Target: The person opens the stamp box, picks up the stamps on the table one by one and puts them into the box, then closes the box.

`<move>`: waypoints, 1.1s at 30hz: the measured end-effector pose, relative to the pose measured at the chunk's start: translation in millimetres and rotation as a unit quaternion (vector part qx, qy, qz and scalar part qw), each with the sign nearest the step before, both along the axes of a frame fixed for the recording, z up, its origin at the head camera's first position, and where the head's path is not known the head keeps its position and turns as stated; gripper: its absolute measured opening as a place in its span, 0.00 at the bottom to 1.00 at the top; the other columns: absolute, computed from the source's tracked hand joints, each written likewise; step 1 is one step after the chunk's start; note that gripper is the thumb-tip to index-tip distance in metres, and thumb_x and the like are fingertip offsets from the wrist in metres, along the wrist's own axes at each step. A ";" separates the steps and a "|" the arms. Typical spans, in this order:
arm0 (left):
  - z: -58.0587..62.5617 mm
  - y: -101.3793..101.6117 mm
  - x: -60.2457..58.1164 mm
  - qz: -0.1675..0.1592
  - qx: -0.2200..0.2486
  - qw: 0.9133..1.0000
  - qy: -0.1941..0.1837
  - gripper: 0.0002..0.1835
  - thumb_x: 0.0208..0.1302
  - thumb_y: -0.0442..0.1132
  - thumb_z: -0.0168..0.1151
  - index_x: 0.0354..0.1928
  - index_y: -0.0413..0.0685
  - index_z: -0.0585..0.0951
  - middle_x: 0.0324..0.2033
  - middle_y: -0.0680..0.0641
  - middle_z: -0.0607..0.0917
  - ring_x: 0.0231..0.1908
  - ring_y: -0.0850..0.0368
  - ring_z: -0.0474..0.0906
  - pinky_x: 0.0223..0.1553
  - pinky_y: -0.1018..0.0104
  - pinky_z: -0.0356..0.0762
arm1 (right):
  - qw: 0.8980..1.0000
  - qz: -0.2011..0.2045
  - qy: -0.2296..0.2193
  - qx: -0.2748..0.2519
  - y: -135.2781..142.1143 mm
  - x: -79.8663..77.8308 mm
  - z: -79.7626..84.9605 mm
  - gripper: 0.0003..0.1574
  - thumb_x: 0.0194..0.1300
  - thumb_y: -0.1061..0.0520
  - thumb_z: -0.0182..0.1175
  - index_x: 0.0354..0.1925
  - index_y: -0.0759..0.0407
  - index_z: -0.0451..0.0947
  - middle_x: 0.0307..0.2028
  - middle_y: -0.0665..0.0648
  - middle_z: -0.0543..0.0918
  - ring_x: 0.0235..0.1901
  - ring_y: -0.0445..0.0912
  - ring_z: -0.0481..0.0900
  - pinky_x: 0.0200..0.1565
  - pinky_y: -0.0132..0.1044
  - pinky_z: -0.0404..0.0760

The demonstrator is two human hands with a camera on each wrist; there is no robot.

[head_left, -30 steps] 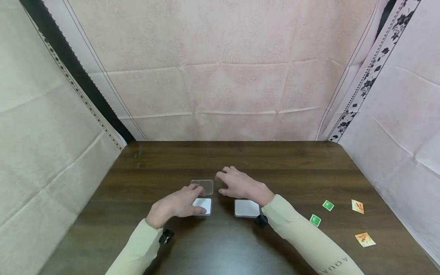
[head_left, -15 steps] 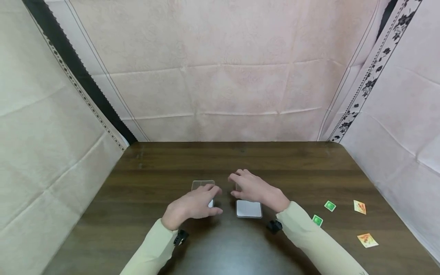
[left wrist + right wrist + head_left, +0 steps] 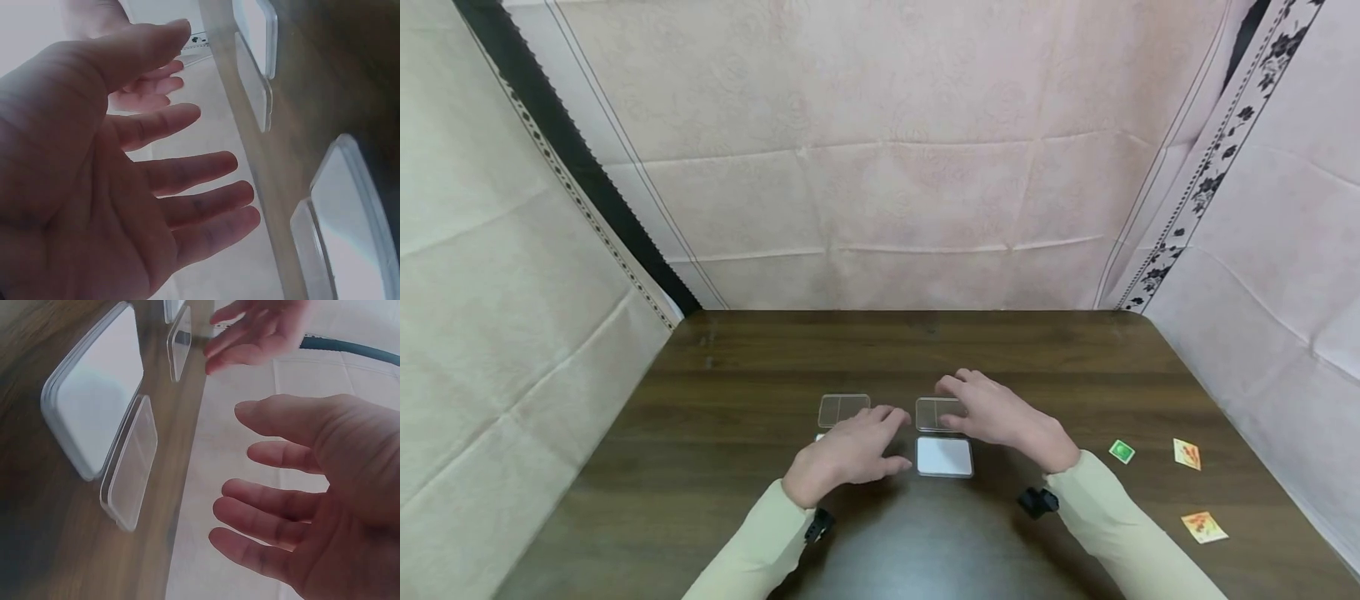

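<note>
My left hand (image 3: pixel 853 446) hovers with fingers spread and holds nothing. Beneath it, a white rounded flat case (image 3: pixel 350 219) is mostly hidden in the head view; a clear lid (image 3: pixel 841 408) lies just behind that case. My right hand (image 3: pixel 1000 417), also holding nothing, is above and to the right of a second clear lid (image 3: pixel 934 414), covering its right part. In front of this lid lies another white rounded flat case (image 3: pixel 944 457). The right wrist view shows the right fingers (image 3: pixel 265 509) loosely extended, apart from case and lid.
On the right of the brown wooden table (image 3: pixel 760 358) lie a small green square (image 3: pixel 1122 452) and two orange-and-white square pieces, one farther back (image 3: pixel 1187 454) and one nearer (image 3: pixel 1204 527). Pale cloth (image 3: pixel 880 200) hangs behind and along both sides.
Both hands have moved right. The right clear lid has come into sight from behind my right hand. My right sleeve now covers the nearer green square. Cases and lids look unmoved.
</note>
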State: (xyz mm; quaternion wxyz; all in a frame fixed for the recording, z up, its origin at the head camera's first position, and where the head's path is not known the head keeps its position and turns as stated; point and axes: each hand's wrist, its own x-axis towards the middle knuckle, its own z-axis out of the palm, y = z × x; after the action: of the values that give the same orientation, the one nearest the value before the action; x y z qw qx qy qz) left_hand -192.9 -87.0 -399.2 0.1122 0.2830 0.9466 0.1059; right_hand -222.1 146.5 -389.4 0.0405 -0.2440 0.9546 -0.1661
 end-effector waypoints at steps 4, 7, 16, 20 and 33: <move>-4.7 5.5 -0.3 -0.001 0.007 1.000 -0.007 0.33 0.65 0.57 0.62 0.67 0.52 0.69 0.64 0.47 0.74 0.64 0.49 0.71 0.63 0.49 0.71 | 1.000 -0.003 0.005 0.005 12.8 1.7 -1.1 0.26 0.62 0.50 0.68 0.57 0.54 0.75 0.47 0.57 0.80 0.38 0.45 0.75 0.39 0.40 0.78; -7.7 9.5 -0.1 -0.002 0.011 1.000 -0.004 0.32 0.65 0.57 0.62 0.67 0.52 0.69 0.65 0.46 0.74 0.65 0.49 0.71 0.65 0.51 0.70 | 1.000 0.001 0.017 0.012 23.7 3.0 -2.5 0.25 0.62 0.50 0.68 0.56 0.54 0.76 0.46 0.57 0.80 0.38 0.44 0.75 0.40 0.40 0.78; -13.0 20.4 2.3 -0.005 0.000 1.000 -0.006 0.34 0.65 0.58 0.62 0.67 0.51 0.68 0.66 0.46 0.72 0.66 0.50 0.68 0.64 0.54 0.70 | 0.998 0.015 0.033 0.044 52.7 8.9 -7.5 0.25 0.62 0.52 0.67 0.56 0.58 0.76 0.45 0.57 0.81 0.39 0.46 0.78 0.38 0.41 0.79; -15.7 24.8 1.1 -0.004 -0.006 1.000 -0.001 0.34 0.64 0.58 0.63 0.67 0.52 0.69 0.67 0.47 0.71 0.67 0.51 0.67 0.65 0.54 0.69 | 0.998 0.020 0.027 0.047 64.7 12.8 -11.2 0.23 0.61 0.53 0.68 0.53 0.58 0.77 0.42 0.56 0.81 0.36 0.44 0.77 0.36 0.39 0.78; -25.3 30.0 -4.7 0.000 -0.013 1.000 -0.005 0.32 0.63 0.59 0.64 0.65 0.55 0.70 0.65 0.47 0.72 0.64 0.52 0.68 0.62 0.56 0.71 | 0.998 0.049 -0.004 0.035 104.1 20.3 -18.9 0.13 0.61 0.55 0.68 0.44 0.53 0.78 0.31 0.46 0.76 0.27 0.35 0.70 0.30 0.32 0.71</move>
State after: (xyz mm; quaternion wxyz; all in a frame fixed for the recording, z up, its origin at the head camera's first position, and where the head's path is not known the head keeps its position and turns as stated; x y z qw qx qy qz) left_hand -197.5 -57.0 -424.5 0.1209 0.2808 0.9474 0.0951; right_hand -201.8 250.6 -408.3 0.0612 -0.2885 0.9464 -0.1315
